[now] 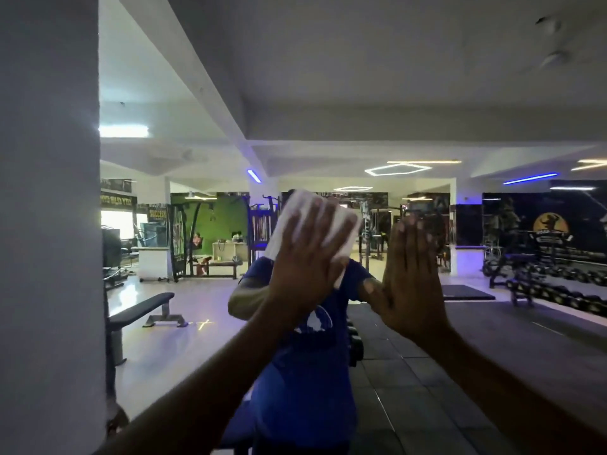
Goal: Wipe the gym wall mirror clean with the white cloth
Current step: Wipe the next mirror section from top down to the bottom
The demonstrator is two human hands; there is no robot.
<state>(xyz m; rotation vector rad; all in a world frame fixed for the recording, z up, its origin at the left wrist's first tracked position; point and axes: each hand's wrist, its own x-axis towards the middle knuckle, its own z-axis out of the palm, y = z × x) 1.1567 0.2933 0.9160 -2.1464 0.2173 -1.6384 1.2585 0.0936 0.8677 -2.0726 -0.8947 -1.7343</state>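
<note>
Dim gym, white pillar (49, 224), bench (141, 308)

Both arms reach up toward twelve o'clock. The left hand (307, 257) presses flat with straight, spread fingers; the right hand (414, 277) lies flat, fingers together.

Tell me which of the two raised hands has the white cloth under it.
The left hand, the one nearer the white pillar, presses the folded white cloth flat against the wall mirror. The right hand is bare, with its straight fingers up against the glass.
</note>
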